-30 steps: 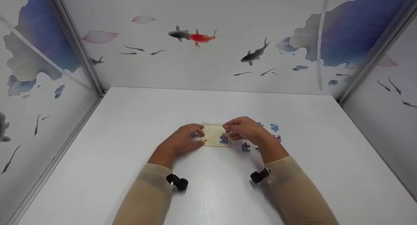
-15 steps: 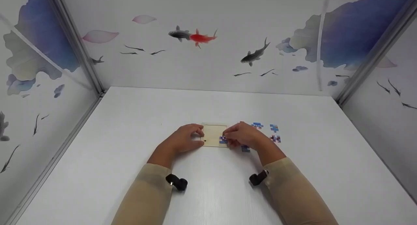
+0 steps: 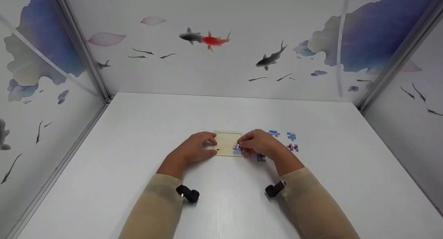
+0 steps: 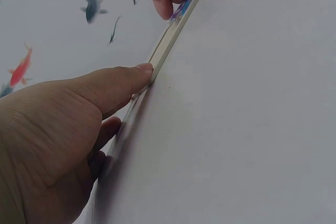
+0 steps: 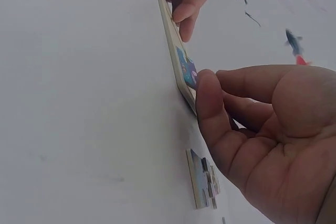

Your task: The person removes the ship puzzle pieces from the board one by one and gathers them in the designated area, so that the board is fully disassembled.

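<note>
A shallow wooden puzzle tray [image 3: 225, 139] lies flat on the white table, with a small dark mark near its lower left corner. My left hand [image 3: 198, 147] holds the tray's left side, thumb at the near corner and fingers farther up. A blue and purple jigsaw piece [image 3: 236, 148] is at the tray's near right corner. My right hand [image 3: 259, 143] pinches this piece by its right side; in the right wrist view, thumb and forefinger meet at the piece's edge [image 5: 186, 67]. The rest of the tray's floor is bare.
Several loose jigsaw pieces lie right of the tray: a blue piece [image 3: 291, 136], a purple one [image 3: 292, 147], another blue one [image 3: 273, 133] and a dark blue one [image 3: 261, 158] partly behind my right hand. White printed panels [image 3: 221, 73] enclose the table.
My right hand has come down from the tray's upper right to the piece in the near right corner. That piece now looks paler, its pattern shifted. My left hand has stayed put.
</note>
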A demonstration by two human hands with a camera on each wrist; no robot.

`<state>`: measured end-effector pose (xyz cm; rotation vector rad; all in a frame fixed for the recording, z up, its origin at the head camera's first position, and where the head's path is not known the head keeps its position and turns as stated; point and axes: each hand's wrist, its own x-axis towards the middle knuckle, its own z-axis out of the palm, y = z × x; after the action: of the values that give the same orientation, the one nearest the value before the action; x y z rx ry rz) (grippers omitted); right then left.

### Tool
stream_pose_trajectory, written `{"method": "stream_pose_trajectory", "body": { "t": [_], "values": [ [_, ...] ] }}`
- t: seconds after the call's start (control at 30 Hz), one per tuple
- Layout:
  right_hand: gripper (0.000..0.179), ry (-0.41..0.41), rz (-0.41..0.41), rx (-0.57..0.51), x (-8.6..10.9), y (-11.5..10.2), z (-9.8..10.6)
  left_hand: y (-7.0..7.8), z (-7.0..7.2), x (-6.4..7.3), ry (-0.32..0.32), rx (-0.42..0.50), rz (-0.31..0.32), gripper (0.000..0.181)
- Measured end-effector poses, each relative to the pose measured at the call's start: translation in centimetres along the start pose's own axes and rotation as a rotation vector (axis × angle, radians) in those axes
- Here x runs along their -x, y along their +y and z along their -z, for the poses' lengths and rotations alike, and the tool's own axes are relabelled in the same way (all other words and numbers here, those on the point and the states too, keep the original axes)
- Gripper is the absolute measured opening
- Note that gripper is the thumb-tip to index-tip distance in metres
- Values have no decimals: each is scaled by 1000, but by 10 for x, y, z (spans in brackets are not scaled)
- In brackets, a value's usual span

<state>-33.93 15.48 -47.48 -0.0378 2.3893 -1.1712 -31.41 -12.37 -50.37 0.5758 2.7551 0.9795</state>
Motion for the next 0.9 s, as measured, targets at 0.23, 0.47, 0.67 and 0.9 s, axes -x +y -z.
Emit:
{"method": "stream_pose_trajectory", "body": {
  "t": [0.23, 0.47, 0.67, 0.9],
  "values": [
    [12, 38, -2, 5, -1, 0, 0, 1, 0, 2, 9, 22, 7, 23],
    [13, 39, -3, 3, 0, -1, 0, 1, -1, 3, 8, 19, 13, 24],
    [12, 51, 0, 7, -1, -1, -1, 2, 0, 3, 2, 22, 20, 23],
    [15, 25, 31, -96, 3, -1, 5, 1, -1, 2, 13, 29, 23, 22]
  ]
}}
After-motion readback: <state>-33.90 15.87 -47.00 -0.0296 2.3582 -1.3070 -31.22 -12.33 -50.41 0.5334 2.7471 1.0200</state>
